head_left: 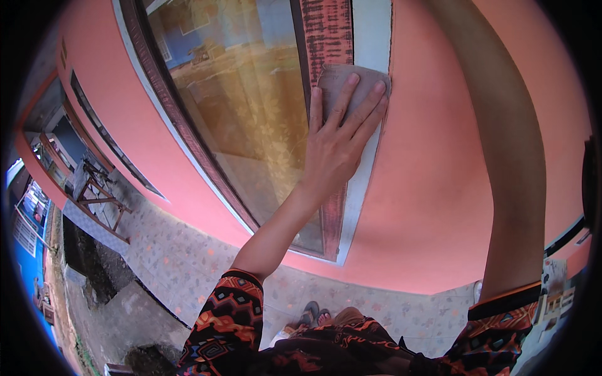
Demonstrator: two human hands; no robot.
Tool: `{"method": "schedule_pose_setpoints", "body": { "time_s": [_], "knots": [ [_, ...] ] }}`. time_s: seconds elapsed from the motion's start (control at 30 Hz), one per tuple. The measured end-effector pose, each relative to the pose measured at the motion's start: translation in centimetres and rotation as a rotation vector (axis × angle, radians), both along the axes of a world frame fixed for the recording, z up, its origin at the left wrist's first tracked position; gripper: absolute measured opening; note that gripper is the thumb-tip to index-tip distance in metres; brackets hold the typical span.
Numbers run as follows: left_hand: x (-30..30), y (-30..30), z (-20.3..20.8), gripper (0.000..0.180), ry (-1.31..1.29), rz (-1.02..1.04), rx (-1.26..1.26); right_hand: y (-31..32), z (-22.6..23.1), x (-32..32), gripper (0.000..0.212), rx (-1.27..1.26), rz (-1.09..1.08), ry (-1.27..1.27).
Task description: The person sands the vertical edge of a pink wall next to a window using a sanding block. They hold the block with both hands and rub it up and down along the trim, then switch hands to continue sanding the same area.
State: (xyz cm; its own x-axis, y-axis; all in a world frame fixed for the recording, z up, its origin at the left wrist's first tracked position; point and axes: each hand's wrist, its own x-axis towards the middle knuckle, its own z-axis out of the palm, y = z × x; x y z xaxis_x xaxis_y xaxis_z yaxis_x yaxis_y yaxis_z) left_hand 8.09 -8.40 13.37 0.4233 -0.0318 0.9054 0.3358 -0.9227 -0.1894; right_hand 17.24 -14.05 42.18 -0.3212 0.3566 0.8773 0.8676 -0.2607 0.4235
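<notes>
My left hand lies with fingers spread over a grey-brown sheet of sandpaper, pressing it flat against the window frame. That frame is reddish with dark streaks, and a pale blue-white border runs along its right side. The sheet covers part of the frame and reaches onto the border. My thumb is hidden from view. My right arm stretches upward along the pink wall and leaves the picture at the top, so my right hand is out of sight.
The window glass shows reflections and a patterned yellowish curtain behind it. Pink wall flanks the window. Below are a tiled floor and my sandalled feet. A wooden trestle stands at left, near the tiled floor's edge and a ditch.
</notes>
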Motion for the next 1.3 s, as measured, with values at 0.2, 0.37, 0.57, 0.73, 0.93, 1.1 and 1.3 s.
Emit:
{"method": "schedule_pose_setpoints", "body": {
  "time_s": [0.2, 0.37, 0.57, 0.73, 0.93, 1.1, 1.3],
  "knots": [
    [-0.1, -0.1, -1.4, 0.055, -0.002, 0.0, -0.042, 0.1, 0.0, 0.0, 0.006, 0.033, 0.0, -0.031],
    [-0.3, 0.1, -2.0, 0.053, 0.006, 0.027, -0.041, 0.3, -0.2, 0.4, 0.007, 0.041, 0.063, -0.064],
    [0.9, -0.2, 0.9, 0.054, -0.09, 0.031, -0.012, -0.3, -0.1, 0.2, 0.007, 0.06, 0.0, -0.102],
    [0.6, 0.4, -3.9, 0.051, -0.045, -0.015, -0.023, -0.5, 0.1, 0.3, 0.008, -0.071, 0.069, 0.018],
    [1.1, 0.4, 1.2, 0.049, -0.113, -0.052, 0.022, -0.3, -0.3, 1.0, 0.007, 0.066, 0.033, -0.143],
    [0.1, 0.8, -3.0, 0.049, -0.05, -0.029, -0.03, -0.3, -0.2, -0.3, 0.009, -0.002, -0.022, 0.034],
    [-0.2, 1.0, -2.2, 0.048, -0.049, -0.001, -0.034, -0.3, -0.3, 0.4, 0.009, -0.029, 0.113, -0.038]
  ]
}}
